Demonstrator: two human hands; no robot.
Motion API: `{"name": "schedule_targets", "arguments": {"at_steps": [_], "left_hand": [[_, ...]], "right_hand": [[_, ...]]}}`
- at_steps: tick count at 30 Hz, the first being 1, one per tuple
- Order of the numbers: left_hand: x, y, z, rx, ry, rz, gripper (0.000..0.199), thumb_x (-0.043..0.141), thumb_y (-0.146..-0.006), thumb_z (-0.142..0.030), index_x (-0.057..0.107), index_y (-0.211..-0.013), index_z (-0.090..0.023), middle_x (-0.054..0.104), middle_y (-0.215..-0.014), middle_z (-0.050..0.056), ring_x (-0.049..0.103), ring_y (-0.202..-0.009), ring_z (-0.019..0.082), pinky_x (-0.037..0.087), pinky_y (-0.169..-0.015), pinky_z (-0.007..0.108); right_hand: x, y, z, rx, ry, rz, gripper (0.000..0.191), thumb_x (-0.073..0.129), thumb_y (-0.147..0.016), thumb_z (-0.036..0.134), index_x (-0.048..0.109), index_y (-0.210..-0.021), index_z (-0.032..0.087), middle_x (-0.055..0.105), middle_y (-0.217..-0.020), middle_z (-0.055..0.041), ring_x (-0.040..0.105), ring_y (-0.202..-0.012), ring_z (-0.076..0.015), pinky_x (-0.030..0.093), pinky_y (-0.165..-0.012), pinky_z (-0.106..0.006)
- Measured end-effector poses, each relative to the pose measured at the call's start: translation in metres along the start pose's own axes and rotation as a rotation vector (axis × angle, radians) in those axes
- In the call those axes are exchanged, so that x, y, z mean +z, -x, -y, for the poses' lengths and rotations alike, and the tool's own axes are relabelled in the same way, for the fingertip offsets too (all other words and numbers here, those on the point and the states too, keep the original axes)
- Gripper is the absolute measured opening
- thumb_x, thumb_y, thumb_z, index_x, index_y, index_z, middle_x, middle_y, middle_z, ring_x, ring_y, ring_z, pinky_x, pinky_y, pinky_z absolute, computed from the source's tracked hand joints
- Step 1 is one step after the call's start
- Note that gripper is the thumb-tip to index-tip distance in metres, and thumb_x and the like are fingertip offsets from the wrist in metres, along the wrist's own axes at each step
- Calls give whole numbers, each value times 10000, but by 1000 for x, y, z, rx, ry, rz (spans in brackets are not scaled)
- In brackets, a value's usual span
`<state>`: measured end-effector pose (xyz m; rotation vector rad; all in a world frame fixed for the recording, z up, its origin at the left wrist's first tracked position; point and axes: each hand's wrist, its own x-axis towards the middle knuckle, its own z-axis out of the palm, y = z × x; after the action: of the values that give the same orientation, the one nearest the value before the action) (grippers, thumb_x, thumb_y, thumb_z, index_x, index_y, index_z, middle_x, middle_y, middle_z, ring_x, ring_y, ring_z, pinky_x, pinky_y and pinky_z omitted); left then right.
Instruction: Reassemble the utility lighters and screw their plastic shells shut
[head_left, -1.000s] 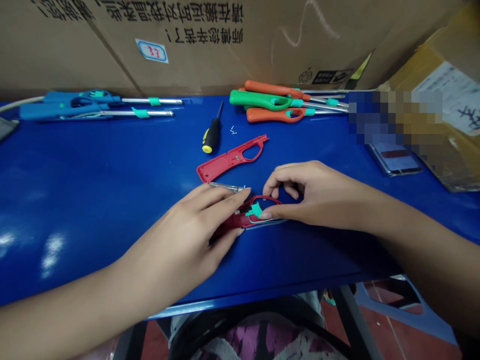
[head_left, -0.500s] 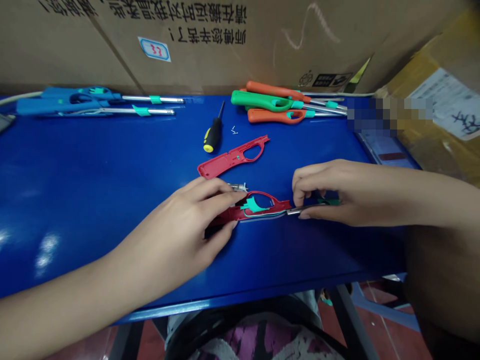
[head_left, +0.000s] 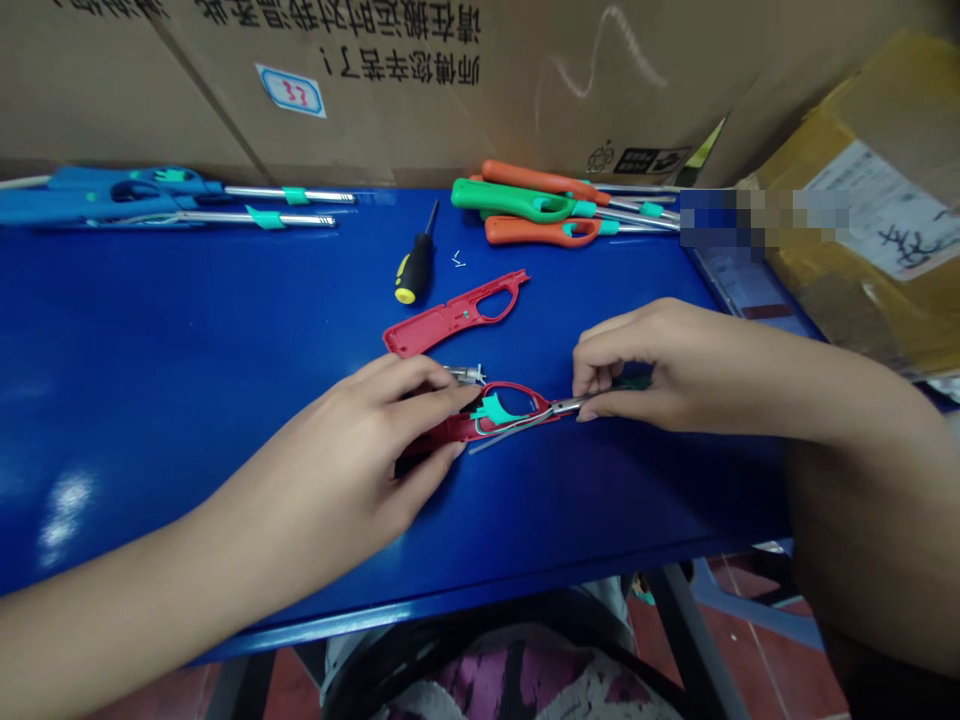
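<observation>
My left hand (head_left: 375,435) holds the handle end of a red half shell (head_left: 541,404), fingers on one side and thumb on the other. A teal trigger (head_left: 495,410) and thin tubing lie in that shell. Pinched in my right hand (head_left: 645,370) is a metal tube (head_left: 568,405), whose end rests at the shell's narrow tip. A small metal cylinder (head_left: 466,374) shows just beyond my left fingertips. The other red half shell (head_left: 450,318) lies hollow side up, farther back. Beside it are a black and yellow screwdriver (head_left: 415,268) and several small screws (head_left: 458,259).
Blue lighters (head_left: 112,198) with metal tubes lie at the back left of the blue table (head_left: 225,320). Green and orange lighters (head_left: 525,200) are piled at the back right. A large cardboard box (head_left: 375,130) stands behind, and a taped box (head_left: 862,200) is at the right.
My right hand has brought the metal tube's end onto the shell's tip. One strand of tubing now sticks out below the shell. The whole view has shifted slightly.
</observation>
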<state>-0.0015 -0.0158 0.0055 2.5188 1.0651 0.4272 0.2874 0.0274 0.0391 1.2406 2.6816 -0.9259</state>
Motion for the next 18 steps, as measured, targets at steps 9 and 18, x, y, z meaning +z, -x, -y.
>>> {"name": "schedule_targets", "arguments": {"at_steps": [9,18], "left_hand": [[2,-4,-2,16,2,0,332,553,-966,-206,699,-1263,-188,668,-1189,96,648,-1071,236,568,-959,406],[0,-4,-4,-8,41,18,280,577,-962,-220,731,-1195,-195,669,-1196,84,648,-1105,235,566,-985,406]], "right_hand": [[4,1,3,-4,47,-5,122,624,-902,239,712,-816,240,718,-785,17,618,-708,-133,374,-645,-275],[3,3,2,28,108,-26,97,655,-892,285,678,-808,241,697,-809,27,592,-730,-137,370,-668,-291]]}}
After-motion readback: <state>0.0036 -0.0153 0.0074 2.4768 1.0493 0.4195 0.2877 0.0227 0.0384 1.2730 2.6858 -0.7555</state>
